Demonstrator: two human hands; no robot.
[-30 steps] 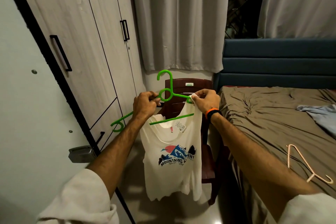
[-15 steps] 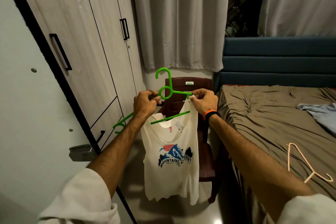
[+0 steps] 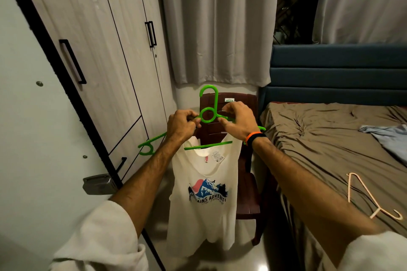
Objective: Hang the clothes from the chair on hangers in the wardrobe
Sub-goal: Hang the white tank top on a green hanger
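A green plastic hanger (image 3: 207, 114) is held up in front of the dark red chair (image 3: 246, 185). A white sleeveless shirt (image 3: 204, 200) with a mountain print hangs from it. My left hand (image 3: 181, 124) grips the hanger's left arm and the shirt's strap. My right hand (image 3: 239, 120) pinches the hanger's right arm by the other strap. The hanger's left tip (image 3: 146, 148) sticks out bare beyond the shirt. The wardrobe (image 3: 92, 55) stands at the left with its doors shut.
A bed (image 3: 330, 138) with a brown sheet fills the right side; a pale hanger (image 3: 363, 196) and a light blue garment (image 3: 389, 138) lie on it. Grey curtains (image 3: 218, 22) hang behind the chair. A white door (image 3: 33, 138) is at my near left.
The hanger has turned to face me more squarely. My right hand slid along its right arm, and the shirt's right strap moved further onto the hanger.
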